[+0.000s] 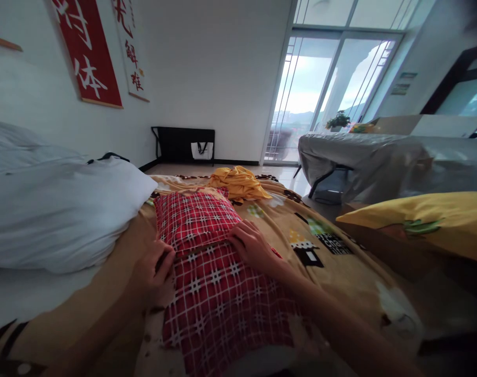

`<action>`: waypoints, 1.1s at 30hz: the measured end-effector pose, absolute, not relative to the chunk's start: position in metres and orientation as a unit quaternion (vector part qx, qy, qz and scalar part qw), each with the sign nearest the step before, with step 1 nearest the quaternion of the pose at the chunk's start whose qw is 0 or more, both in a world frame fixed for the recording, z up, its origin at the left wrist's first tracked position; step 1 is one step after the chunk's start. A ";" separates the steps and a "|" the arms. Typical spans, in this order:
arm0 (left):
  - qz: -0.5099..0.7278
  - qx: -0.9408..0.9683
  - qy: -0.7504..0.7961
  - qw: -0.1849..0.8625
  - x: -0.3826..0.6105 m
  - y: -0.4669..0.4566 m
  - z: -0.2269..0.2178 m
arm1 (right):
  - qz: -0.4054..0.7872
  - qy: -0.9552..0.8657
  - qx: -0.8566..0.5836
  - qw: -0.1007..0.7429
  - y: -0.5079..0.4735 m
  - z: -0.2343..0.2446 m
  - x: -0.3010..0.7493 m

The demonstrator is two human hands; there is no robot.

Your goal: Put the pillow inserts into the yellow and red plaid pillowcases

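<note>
A: What lies closest to us?
B: The lower part of a red plaid cloth (pixel 218 309), flat and a bit rumpled on a tan patterned blanket (pixel 352 285). Farther up, the cloth is puffed out, with a crease running across between the two parts.
A: And the hands?
B: Both are at that crease. The left hand (pixel 150 268) has its grip pinched on the cloth at the left end, thumb against curled fingers. The right hand (pixel 252 243) has its grip closed on the edge at the right end, knuckles up.
A: What's on either side?
B: Puffy white bedding (pixel 65 209) to the left. To the right, a yellow cushion (pixel 454 220) with a green motif.
A: Past the plaid?
B: A crumpled yellow cloth (pixel 238 183), just beyond its far end, on the same blanket.
A: Farther off?
B: A grey plastic sheet (pixel 340 149) draped over dark-legged furniture on the right, with a potted plant (pixel 338 120) showing above it. Against the far wall, a black panel (pixel 175 144) with a white bag (pixel 202 152) in front, and glass doors (pixel 304 84) beside that wall's dark skirting.
</note>
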State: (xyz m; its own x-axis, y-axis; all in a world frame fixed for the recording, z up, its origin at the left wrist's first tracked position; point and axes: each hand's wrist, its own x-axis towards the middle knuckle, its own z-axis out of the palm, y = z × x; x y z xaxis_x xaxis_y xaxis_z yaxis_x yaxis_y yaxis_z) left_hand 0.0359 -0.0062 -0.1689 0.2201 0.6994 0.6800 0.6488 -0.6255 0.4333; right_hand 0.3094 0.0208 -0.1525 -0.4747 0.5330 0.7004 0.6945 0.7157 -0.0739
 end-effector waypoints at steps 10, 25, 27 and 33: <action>0.372 0.831 0.404 -0.086 -0.012 0.008 -0.195 | -0.190 -0.854 -0.383 0.297 0.033 -0.167 0.365; 0.433 0.756 0.450 0.197 -0.040 -0.001 -0.207 | 0.058 -0.825 -0.493 0.269 0.029 -0.173 0.413; 0.420 0.754 0.447 0.237 -0.041 -0.003 -0.203 | 0.076 -0.829 -0.493 0.253 0.028 -0.173 0.413; 0.364 0.754 0.485 0.250 -0.040 -0.010 -0.202 | 0.100 -0.825 -0.525 0.183 0.028 -0.181 0.422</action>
